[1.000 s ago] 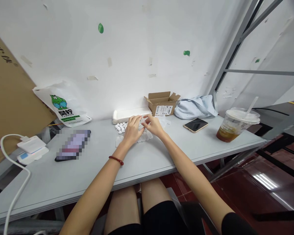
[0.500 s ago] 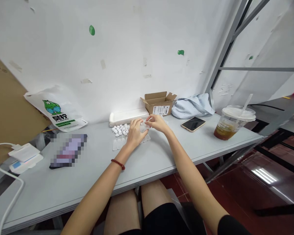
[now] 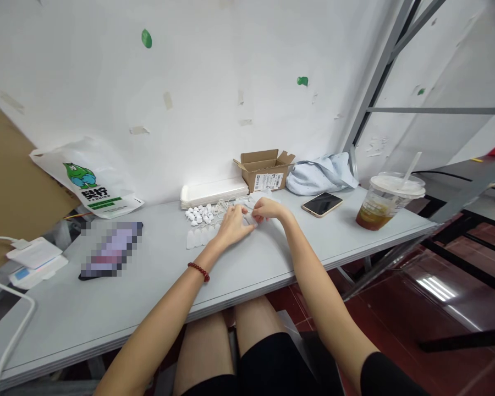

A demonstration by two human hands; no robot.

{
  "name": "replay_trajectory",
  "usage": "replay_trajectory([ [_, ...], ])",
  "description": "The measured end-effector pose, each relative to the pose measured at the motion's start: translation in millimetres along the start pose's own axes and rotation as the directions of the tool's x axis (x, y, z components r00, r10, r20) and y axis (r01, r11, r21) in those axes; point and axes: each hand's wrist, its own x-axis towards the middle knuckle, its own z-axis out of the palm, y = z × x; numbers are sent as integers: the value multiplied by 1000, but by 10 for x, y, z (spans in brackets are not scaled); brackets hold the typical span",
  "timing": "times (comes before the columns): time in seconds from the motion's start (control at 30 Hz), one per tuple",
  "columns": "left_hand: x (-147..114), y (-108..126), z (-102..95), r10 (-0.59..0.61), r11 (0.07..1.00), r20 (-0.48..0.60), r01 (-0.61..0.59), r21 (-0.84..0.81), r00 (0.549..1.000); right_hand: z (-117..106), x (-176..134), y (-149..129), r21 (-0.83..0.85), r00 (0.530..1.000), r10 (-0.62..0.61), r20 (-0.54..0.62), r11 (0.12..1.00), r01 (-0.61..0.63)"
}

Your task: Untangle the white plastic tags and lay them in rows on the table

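Both hands meet near the far edge of the bench (image 3: 272,258), about at its middle. The left hand (image 3: 232,226) lies with curled fingers on a row of small clear pieces (image 3: 200,237), and the right hand (image 3: 267,209) pinches a small clear piece (image 3: 251,219) between thumb and fingertips; what exactly this piece is I cannot tell, it is too small. The row runs along the bench from left to right, so its long axis is parallel to the far edge, and it continues to the left of the left hand, which is the nearer one to it. Just behind, toward the wall, is a heap of small white parts (image 3: 200,214) and a flat white tray (image 3: 214,193). The white bag (image 3: 86,179) at the far left corner shows a green cartoon figure and dark characters with a green stripe under them, too small to read. The open carton (image 3: 264,169) has a white label with fine print, not readable.
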Motion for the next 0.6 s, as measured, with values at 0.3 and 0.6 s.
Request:
replay_trajectory([
  [0.3,57,-45,-112,35,999,69,-34,-14,997,17,38,44,22,1000,9,29,1000,-9],
  [0.6,203,-606,-660,-100,994,-328,106,0,939,0,79,82,25,990,9,-144,1000,-5],
])
